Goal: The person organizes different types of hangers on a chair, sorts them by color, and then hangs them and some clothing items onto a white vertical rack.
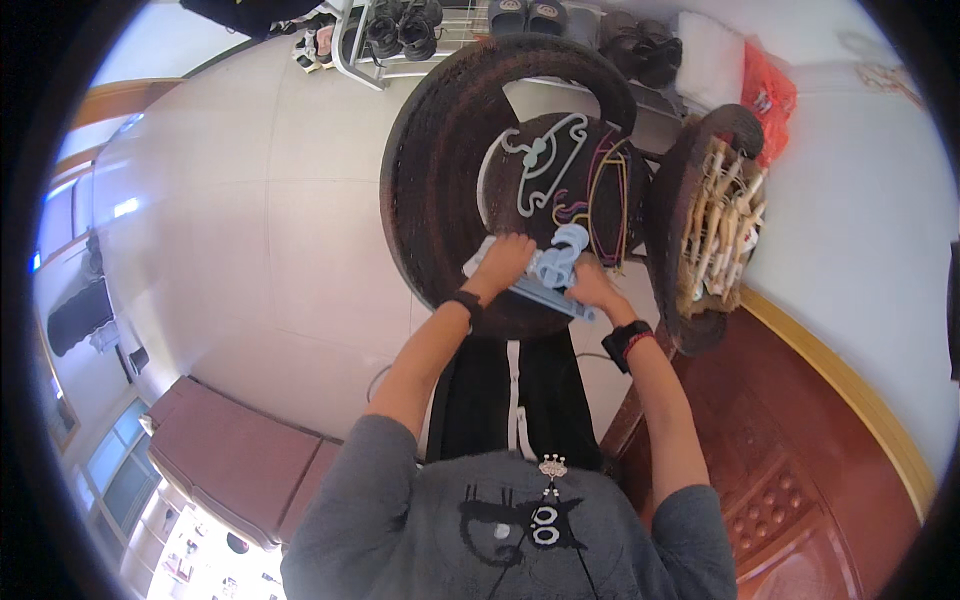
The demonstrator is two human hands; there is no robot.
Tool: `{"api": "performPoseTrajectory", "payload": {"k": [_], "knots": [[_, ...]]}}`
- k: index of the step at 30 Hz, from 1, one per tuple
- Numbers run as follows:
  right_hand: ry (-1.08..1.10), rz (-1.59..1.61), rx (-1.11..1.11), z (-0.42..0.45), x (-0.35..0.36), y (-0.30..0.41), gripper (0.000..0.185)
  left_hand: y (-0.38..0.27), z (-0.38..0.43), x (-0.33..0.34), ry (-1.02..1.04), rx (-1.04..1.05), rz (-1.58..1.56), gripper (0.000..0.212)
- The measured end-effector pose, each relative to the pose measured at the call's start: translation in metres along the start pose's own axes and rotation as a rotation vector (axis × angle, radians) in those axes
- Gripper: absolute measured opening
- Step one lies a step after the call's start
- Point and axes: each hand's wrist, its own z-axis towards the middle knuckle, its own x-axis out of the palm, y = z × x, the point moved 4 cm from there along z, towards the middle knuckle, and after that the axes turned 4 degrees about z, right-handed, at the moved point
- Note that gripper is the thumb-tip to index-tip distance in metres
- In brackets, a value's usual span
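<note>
Both hands hold a stack of light blue plastic hangers (556,266) over the near edge of a round dark woven chair (442,165). My left hand (508,259) grips the stack's left part, where a white end sticks out. On the stack's right side, by the hooks, my right hand (592,283) is closed. Beyond them on the seat lie pale green plastic hangers (551,169). Thin yellow and purple hangers (609,202) lie to the right of these. Parts of the blue stack are hidden by the fingers.
A second woven seat (664,232) at the right holds several wooden hangers (720,225). Behind the chair stands a white metal shoe rack (352,56) with shoes. A red plastic bag (771,101) is by the wall, a reddish-brown panelled door (787,450) at the lower right, and a brown sofa (232,450) at the lower left.
</note>
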Motion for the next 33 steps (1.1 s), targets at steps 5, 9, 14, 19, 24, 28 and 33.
{"api": "performPoseTrajectory", "payload": {"k": [5, 9, 14, 19, 24, 28, 33], "knots": [[0.003, 0.238, 0.099, 0.023, 0.037, -0.029, 0.041, 0.015, 0.001, 0.054, 0.159, -0.052, -0.131, 0.016], [0.055, -0.043, 0.090, 0.043, 0.016, -0.011, 0.036, 0.031, 0.003, 0.090, 0.170, -0.203, -0.321, 0.020], [-0.020, -0.058, 0.118, 0.079, 0.020, -0.044, 0.035, 0.045, 0.033, 0.088, 0.140, -0.322, -0.336, 0.025], [-0.071, -0.223, 0.021, 0.120, 0.014, -0.051, 0.035, 0.067, 0.040, 0.108, 0.132, -0.473, -0.399, 0.022], [-0.167, -0.397, -0.252, 0.161, -0.009, -0.034, 0.030, 0.082, 0.039, 0.126, 0.065, -0.718, -0.537, 0.024], [-0.263, -0.445, -0.424, 0.205, -0.019, -0.036, 0.020, 0.088, 0.057, 0.145, 0.028, -0.857, -0.594, 0.022], [-0.251, -0.506, -0.473, 0.256, -0.027, -0.033, 0.017, 0.098, 0.085, 0.172, 0.008, -1.094, -0.813, 0.021]]}}
